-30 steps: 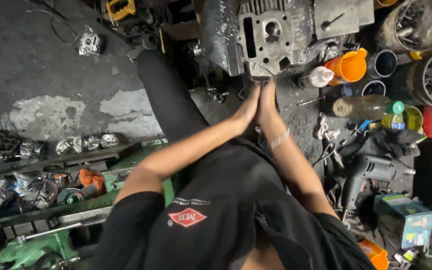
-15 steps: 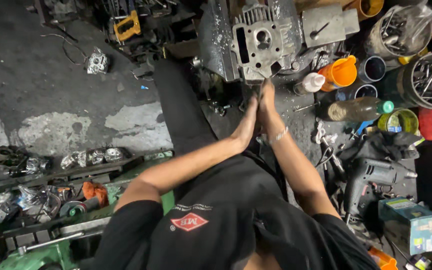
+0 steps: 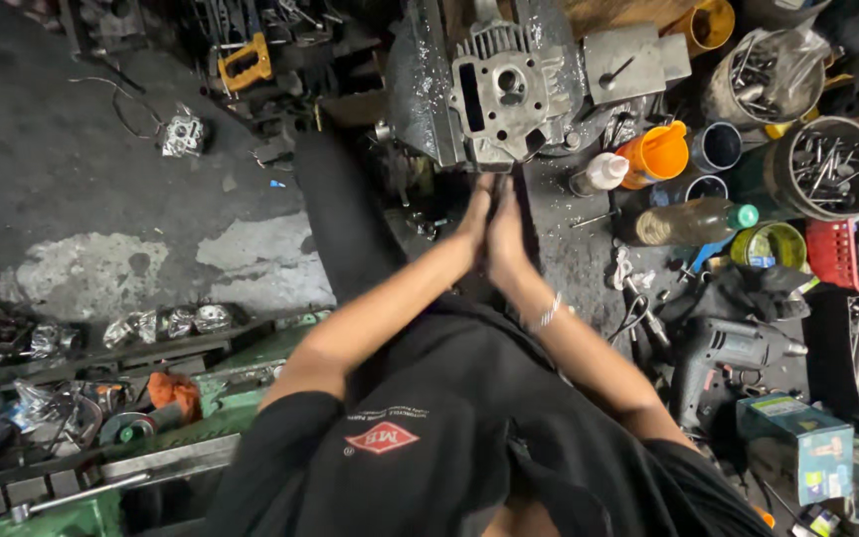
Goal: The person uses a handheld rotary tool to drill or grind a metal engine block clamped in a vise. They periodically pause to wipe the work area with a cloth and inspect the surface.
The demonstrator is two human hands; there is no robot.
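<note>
My left hand [image 3: 473,224] and my right hand [image 3: 506,237] are pressed palm to palm, fingers straight and pointing away from me. Their fingertips reach the lower edge of a grey finned engine cylinder head [image 3: 504,94]. The head sits clamped in a dark bench vise [image 3: 418,85]. Whatever lies between my palms is hidden. A thin bracelet [image 3: 549,311] circles my right wrist. Both forearms stretch out from my black shirt [image 3: 449,438].
To the right stand a white squeeze bottle [image 3: 599,174], an orange jug [image 3: 656,151], a green-capped bottle [image 3: 688,221], tins of bolts [image 3: 827,164], a red basket [image 3: 857,257], an electric drill [image 3: 728,353] and a green box [image 3: 797,443]. A green machine [image 3: 151,438] is at lower left.
My joined hands stay against the cylinder head and have shifted slightly against each other. The view has tilted, so the head and vise now sit lower in the frame.
</note>
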